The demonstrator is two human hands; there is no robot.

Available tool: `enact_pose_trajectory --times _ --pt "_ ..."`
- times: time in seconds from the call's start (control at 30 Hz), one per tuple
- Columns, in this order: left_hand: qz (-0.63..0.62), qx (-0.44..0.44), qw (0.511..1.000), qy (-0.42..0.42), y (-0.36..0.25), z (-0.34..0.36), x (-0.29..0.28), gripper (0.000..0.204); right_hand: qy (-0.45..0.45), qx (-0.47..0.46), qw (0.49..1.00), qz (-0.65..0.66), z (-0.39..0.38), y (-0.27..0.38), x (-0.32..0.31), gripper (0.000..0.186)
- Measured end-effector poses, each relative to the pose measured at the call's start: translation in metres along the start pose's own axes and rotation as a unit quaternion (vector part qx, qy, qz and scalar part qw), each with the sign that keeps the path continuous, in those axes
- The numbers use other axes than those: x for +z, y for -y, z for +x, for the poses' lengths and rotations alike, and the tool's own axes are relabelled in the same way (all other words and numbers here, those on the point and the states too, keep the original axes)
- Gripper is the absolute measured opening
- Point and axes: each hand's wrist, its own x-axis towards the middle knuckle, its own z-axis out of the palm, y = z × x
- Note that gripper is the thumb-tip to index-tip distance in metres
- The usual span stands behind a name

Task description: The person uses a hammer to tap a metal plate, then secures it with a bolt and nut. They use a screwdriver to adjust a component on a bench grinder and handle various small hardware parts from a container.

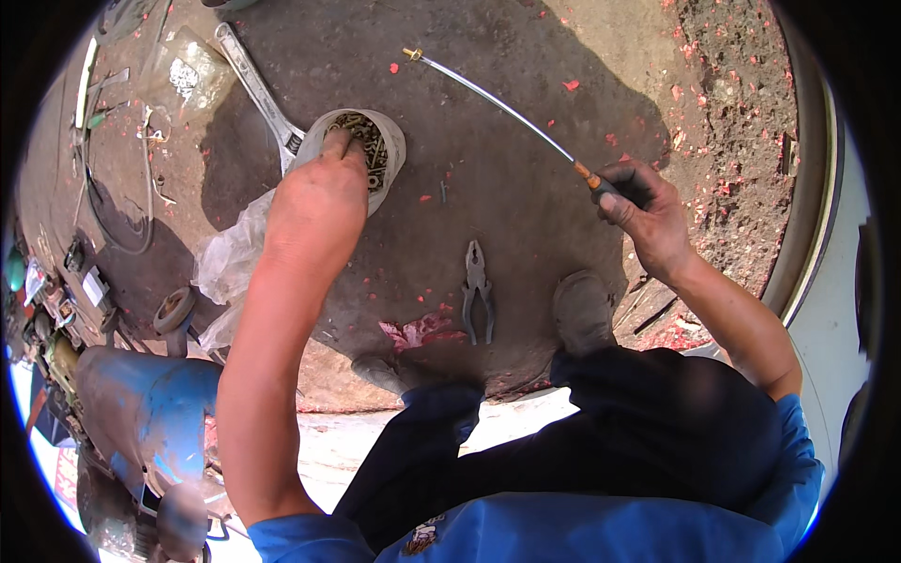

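My left hand (pixel 322 192) reaches over the rim of a white tub (pixel 399 148), with fingers bent down among small brass-coloured fittings and bolts (pixel 361 127). Its fingers are drawn together; the tips are hidden, so what they hold cannot be made out. My right hand (pixel 646 211) grips one end of a thin braided metal hose (pixel 497 101) by a dark sleeve next to an orange-brown collar. The hose curves up and left to a brass fitting (pixel 413 54) at its free end. Pliers (pixel 477 291) lie between my feet, slightly spread.
A large adjustable wrench (pixel 258 84) rests against the tub's left side. Clear plastic bags (pixel 230 253) lie beside it. Red scraps (pixel 422 330) litter the ground. A blue metal cylinder (pixel 155 413) stands at lower left; a curved rim (pixel 812 188) runs along the right.
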Motion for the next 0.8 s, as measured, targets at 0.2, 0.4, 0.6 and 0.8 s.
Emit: enact_pose_trajectory --times 0.2,0.4,0.6,0.8 --pt "0.016 -0.072 0.995 0.061 -0.011 0.004 -0.013 0.011 -0.005 0.001 1.000 -0.010 -0.001 0.000 0.000 0.023" --pt "0.077 -0.086 0.992 0.059 -0.014 0.037 0.010 0.008 -0.005 -0.003 1.000 -0.006 -0.003 0.004 0.004 0.024" --pt "0.064 -0.118 0.991 0.022 -0.010 0.036 0.016 0.013 -0.006 -0.015 1.000 -0.022 -0.007 0.003 -0.002 0.025" --pt "-0.517 -0.205 0.823 -0.113 -0.020 -0.001 -0.014 0.016 -0.006 -0.024 0.998 -0.050 -0.013 0.000 -0.002 0.026"
